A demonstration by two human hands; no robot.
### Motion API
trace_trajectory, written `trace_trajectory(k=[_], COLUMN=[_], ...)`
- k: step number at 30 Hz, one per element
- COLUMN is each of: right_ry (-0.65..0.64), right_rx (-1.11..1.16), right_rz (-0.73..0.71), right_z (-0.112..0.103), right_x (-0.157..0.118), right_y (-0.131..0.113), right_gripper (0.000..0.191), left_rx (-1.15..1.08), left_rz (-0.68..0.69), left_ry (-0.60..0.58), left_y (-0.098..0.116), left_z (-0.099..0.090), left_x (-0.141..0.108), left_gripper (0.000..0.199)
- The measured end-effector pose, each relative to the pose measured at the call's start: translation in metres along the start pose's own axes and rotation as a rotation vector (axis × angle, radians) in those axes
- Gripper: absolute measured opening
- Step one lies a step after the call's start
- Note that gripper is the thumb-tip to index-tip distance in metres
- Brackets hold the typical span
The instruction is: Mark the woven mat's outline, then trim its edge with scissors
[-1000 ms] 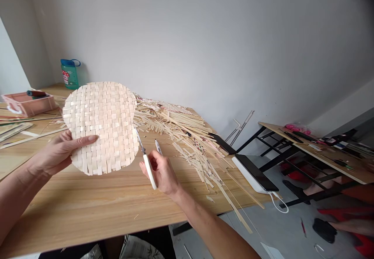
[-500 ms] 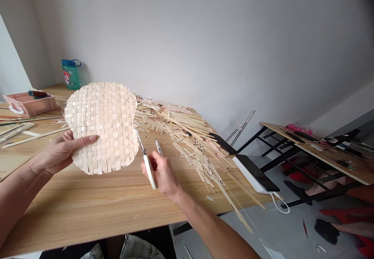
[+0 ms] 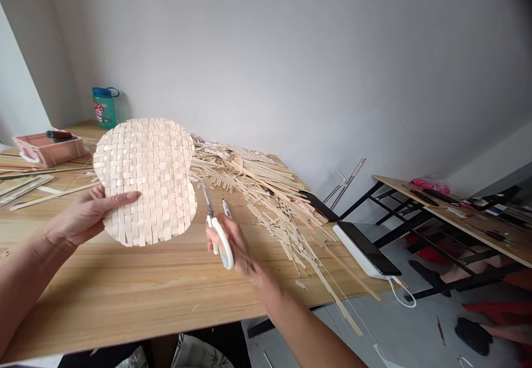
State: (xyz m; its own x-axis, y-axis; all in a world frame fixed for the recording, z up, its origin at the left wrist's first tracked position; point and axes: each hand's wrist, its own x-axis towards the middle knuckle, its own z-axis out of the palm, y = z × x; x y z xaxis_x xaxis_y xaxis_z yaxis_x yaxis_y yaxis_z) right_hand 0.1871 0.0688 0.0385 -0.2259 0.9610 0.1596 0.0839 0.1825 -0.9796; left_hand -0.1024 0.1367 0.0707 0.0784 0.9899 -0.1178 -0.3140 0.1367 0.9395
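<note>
My left hand (image 3: pixel 93 213) grips a pale woven mat of flat strips (image 3: pixel 152 179) by its lower left edge, thumb on the front. The mat is held up above the table, with rounded lobes and a notch on its right side. In my right hand (image 3: pixel 230 240) is a pair of scissors with white handles (image 3: pixel 222 243). Their blades point up, a short gap to the right of the mat's edge. A white marker pen (image 3: pixel 226 209) lies on the table behind my right hand.
Loose strips and offcuts (image 3: pixel 270 185) are heaped across the table's right half. At the left stand a pink basket (image 3: pixel 52 149) and a teal bottle (image 3: pixel 105 110). A phone (image 3: pixel 368 246) on a white block, with a cable, sits at the right edge. Another person's foot (image 3: pixel 474 335) shows beyond.
The scissors have moved away from the mat's right edge, and my right hand has turned so the handle loops show more. My left hand keeps its hold on the mat.
</note>
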Motion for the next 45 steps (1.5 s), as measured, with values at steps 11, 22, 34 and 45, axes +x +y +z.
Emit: trace_trajectory(k=[11, 22, 34, 45], right_ry=[-0.016, 0.211, 0.279, 0.318], right_rx=[0.207, 0.319, 0.233, 0.259], right_rz=[0.111, -0.055, -0.042, -0.019], right_z=[0.002, 0.006, 0.002, 0.003], right_x=[0.006, 0.018, 0.020, 0.020], right_y=[0.003, 0.002, 0.006, 0.002], right_gripper=[0.041, 0.034, 0.039, 0.041], left_rx=[-0.005, 0.063, 0.225, 0.247], left_rz=[-0.019, -0.112, -0.113, -0.106], left_ry=[0.005, -0.087, -0.126, -0.165], left_y=[0.002, -0.009, -0.014, -0.018], left_z=[0.005, 0.010, 0.018, 0.011], left_x=[-0.002, -0.001, -0.004, 0.000], left_gripper=[0.046, 0.045, 0.048, 0.046])
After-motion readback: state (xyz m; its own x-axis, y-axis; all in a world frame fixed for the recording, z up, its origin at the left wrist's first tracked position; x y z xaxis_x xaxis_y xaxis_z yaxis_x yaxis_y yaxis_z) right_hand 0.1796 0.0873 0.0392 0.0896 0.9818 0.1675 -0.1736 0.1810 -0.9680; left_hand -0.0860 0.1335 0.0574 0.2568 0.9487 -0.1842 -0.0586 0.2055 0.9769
